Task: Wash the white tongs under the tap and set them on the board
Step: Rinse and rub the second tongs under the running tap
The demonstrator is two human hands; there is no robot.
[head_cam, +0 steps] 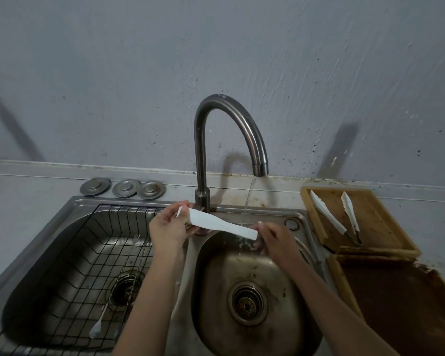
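Note:
I hold white tongs (222, 225) level over the right sink basin (242, 273), just under the tap (252, 140). A thin stream of water (248, 199) falls onto the tongs near their right end. My left hand (168, 227) grips the wide left end, and my right hand (272, 237) pinches the narrow right end. A second pair of white-tipped tongs (337, 217) lies open on the wooden board (375, 227) to the right of the sink.
The left basin holds a black wire rack (70, 253) with a long utensil (106, 314) lying in it. Three metal sink plugs (125, 188) sit on the counter behind it. A dark brown board (401, 301) lies at the front right.

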